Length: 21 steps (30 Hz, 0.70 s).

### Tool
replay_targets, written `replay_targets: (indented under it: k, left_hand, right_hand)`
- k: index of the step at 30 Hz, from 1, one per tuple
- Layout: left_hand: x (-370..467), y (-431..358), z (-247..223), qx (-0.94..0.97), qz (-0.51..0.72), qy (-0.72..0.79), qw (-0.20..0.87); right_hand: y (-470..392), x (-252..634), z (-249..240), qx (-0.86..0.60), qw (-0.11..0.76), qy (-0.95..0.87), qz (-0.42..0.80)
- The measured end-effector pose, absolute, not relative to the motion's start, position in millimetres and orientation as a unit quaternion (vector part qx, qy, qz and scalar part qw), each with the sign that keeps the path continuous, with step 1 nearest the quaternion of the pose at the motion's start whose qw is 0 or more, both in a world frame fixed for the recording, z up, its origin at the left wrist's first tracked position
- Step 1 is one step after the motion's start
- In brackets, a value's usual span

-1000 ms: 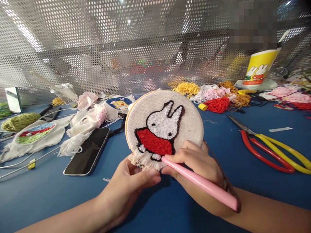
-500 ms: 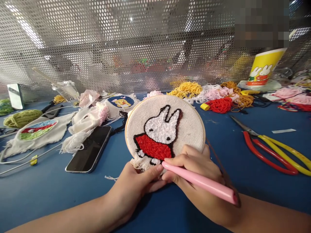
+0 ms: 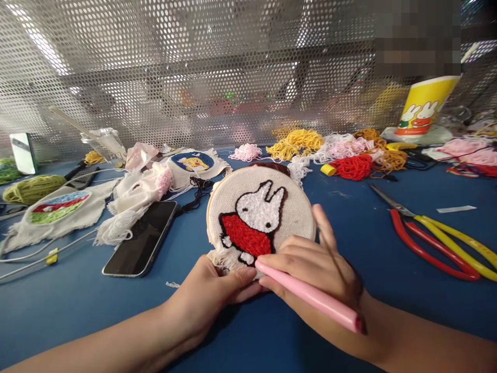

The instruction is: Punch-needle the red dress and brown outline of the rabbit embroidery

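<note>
A round embroidery hoop (image 3: 297,207) holds cream cloth with a white rabbit (image 3: 258,210) in a red garment, outlined in black. My left hand (image 3: 212,290) grips the hoop's lower left edge, its thumb on the front near frayed threads (image 3: 225,260). In my right hand (image 3: 310,274) is a pink pen-like tool (image 3: 310,295), pinched near its tip, which meets the cloth at the rabbit's lower edge. The tool's tip itself is hidden. Dark yarn runs from the tool's back end over my right hand.
Scissors (image 3: 435,243) with red and yellow handles lie at the right. A black phone (image 3: 142,238) and embroidered cloth pieces (image 3: 60,207) are at the left. Yarn piles (image 3: 297,145) line the back before a perforated metal screen (image 3: 233,67). A yellow cup (image 3: 425,106) stands back right.
The hoop has tilted back and its top edge sits lower, uncovering pink yarn behind. The pink tool has shifted slightly left. A finger of my right hand now extends upward beside the hoop.
</note>
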State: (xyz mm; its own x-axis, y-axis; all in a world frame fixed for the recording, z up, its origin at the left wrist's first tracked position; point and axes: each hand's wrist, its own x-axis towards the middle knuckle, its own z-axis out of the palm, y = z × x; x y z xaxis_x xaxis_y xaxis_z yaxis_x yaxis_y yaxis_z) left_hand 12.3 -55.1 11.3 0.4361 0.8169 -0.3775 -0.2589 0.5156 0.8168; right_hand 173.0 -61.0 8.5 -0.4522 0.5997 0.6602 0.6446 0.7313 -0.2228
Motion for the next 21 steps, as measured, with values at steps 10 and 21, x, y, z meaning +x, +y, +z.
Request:
replay_targets:
  k: [10,21]
  left_hand:
    - [12,-57,11,0.358,0.328,0.401,0.777]
    - [14,-57,12,0.363,0.34,0.412,0.764]
  right_hand:
    - [-55,174,15,-0.327,0.399,-0.856,0.033]
    - [-56,182,21,-0.303,0.351,-0.883,0.074]
